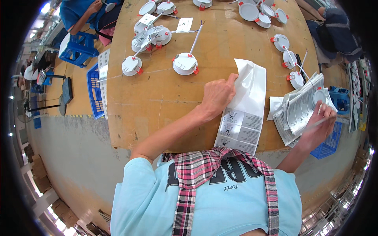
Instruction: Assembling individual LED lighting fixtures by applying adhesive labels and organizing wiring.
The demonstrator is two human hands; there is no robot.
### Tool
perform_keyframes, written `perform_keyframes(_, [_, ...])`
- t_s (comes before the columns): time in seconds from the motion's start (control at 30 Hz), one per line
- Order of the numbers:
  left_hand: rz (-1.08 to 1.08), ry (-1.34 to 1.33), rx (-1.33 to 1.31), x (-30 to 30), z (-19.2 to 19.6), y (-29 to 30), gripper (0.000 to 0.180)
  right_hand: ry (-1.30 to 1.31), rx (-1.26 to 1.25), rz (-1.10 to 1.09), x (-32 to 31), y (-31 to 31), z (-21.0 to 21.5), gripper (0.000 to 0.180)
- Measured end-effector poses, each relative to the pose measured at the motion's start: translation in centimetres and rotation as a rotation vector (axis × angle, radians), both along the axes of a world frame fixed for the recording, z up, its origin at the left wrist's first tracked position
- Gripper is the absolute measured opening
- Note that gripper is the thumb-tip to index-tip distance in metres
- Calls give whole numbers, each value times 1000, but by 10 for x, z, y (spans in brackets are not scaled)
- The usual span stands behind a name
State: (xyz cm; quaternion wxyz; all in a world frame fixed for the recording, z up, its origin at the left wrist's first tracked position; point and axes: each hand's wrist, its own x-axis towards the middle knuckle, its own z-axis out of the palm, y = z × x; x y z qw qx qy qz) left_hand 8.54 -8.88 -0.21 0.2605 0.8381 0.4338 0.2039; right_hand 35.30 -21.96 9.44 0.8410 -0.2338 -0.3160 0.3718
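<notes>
My left hand (219,95) is closed at the left edge of a white printed sticker sheet (249,96), its fingers curled and the index finger against the sheet. The sheet lies on the table in front of me, its blank upper part creased and its near end reaching my chest. My right hand (318,121) is at the right side of a thick stack of printed sheets (296,114). Its fingers are bent together around something pale and thin that I cannot make out. Just past those fingertips, a small round white piece (319,95) rests over the stack.
Round white downlights (185,63) with red clips and upright wires stand ahead; several more (291,59) line the right side. Some carry stickers (184,24). Blue baskets (94,90) flank the table (157,106). Other people (84,15) sit at the far left and right.
</notes>
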Motion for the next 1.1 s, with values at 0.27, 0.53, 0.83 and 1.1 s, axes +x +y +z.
perform_keyframes(0.27, [12, 79, 146, -23, 52, -15, 60, -975, -532, -226, -89, 80, -3, 9])
perform_keyframes(0.53, [13, -827, -755, -41, 55, 5, 34, -1308, -318, 189, -140, 118, 11, 20])
perform_keyframes(0.83, [229, -1168, -880, -47, 51, 19, 23, -1006, -611, 299, -131, 114, -20, 34])
perform_keyframes(1.1, [270, -289, 148, -66, 41, 39, 64, -910, -749, 266, -111, 123, -23, 23])
